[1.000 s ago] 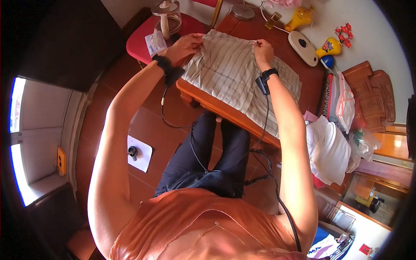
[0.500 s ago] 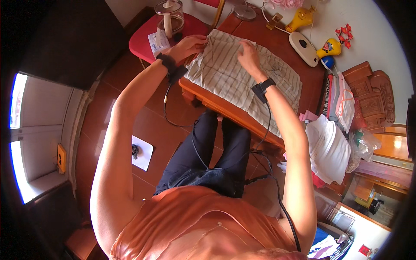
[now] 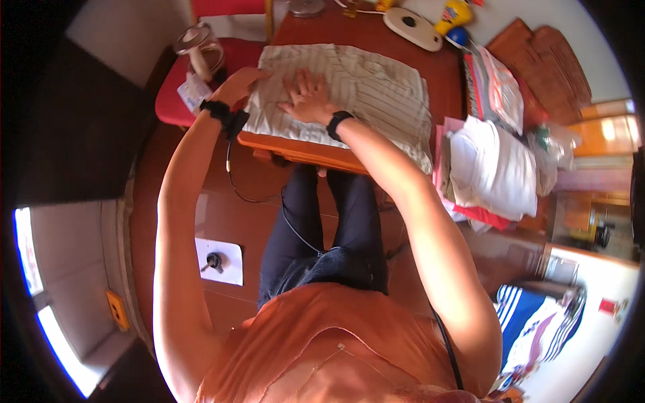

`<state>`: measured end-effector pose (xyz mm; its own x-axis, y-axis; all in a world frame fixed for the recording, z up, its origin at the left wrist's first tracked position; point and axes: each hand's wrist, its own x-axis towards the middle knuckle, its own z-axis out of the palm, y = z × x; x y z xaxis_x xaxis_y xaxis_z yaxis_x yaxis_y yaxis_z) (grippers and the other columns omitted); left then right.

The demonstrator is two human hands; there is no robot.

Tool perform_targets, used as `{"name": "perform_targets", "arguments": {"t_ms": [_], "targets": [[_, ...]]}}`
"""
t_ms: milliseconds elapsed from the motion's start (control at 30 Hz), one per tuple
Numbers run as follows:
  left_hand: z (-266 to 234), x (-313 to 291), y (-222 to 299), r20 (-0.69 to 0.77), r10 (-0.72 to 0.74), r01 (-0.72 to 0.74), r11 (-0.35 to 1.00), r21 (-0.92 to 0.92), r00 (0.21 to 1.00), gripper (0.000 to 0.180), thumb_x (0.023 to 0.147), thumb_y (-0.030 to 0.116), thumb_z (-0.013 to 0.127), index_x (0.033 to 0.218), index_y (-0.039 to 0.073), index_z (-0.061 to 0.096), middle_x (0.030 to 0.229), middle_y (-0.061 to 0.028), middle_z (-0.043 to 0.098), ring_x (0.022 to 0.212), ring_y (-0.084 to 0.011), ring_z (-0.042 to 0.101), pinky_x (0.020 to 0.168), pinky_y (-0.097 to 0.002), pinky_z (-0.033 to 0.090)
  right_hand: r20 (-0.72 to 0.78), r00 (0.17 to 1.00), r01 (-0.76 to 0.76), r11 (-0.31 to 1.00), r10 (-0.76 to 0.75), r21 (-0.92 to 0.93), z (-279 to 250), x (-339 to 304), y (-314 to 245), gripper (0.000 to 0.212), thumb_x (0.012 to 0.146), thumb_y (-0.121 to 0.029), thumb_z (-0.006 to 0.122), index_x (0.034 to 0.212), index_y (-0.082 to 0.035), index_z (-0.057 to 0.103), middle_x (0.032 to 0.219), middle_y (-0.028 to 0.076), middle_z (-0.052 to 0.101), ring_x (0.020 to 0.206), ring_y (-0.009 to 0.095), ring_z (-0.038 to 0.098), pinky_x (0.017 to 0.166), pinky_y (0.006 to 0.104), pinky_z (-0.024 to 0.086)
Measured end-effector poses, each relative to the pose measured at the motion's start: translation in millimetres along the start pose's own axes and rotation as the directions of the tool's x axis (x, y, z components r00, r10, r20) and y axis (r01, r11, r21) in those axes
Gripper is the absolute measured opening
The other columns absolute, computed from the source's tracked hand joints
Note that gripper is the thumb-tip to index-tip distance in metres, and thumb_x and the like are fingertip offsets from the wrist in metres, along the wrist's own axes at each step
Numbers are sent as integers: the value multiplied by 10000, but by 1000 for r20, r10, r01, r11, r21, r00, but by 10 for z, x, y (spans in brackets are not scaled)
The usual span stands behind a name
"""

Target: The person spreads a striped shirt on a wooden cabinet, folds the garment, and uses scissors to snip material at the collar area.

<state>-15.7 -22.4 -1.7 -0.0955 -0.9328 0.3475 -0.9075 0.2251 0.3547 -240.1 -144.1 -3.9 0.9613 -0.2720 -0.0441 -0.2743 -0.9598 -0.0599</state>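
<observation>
Fingers [image 3: 311, 82] of the right hand [image 3: 313, 106] lie spread over the beige, striped, roughly rectangular fabric cloth [image 3: 383, 87] in the upper centre of the frame; those of the left hand [image 3: 236, 86] are at its left edge, and I cannot tell whether they pinch it. The reddish-brown wooden bench [image 3: 447, 84] carries the cloth, with wood showing beyond the cloth's far edge and along its upper right. At upper left, a red-seated chair [image 3: 169, 97] stands close beside the bench. At right, a folded white fabric pile [image 3: 487, 161] lies near the cloth's right edge. The cream, flat oval device [image 3: 423, 37] at upper right sits apart from the cloth.
</observation>
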Motion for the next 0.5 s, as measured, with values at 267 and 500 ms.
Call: {"name": "perform_targets", "arguments": {"t_ms": [267,500], "targets": [[156,242,97,328,-350,382,923,-37,877,448,749,-68,587,1184,39,592,1082,-145,635,961,-222,617,819,-308,467,109,989,-105,994,103,19,-108,-66,255,774,887,-675,273,1491,-196,207,1559,150,37,1435,332,15,1104,585,6],[142,282,231,201,-166,131,976,174,966,401,762,-53,526,1136,60,619,1107,-186,615,1055,-359,563,915,-354,446,-542,742,25,792,394,610,-211,-497,1096,209,738,-100,614,928,-98,701,1025,107,648,1027,292,578,862,407,470]]}}
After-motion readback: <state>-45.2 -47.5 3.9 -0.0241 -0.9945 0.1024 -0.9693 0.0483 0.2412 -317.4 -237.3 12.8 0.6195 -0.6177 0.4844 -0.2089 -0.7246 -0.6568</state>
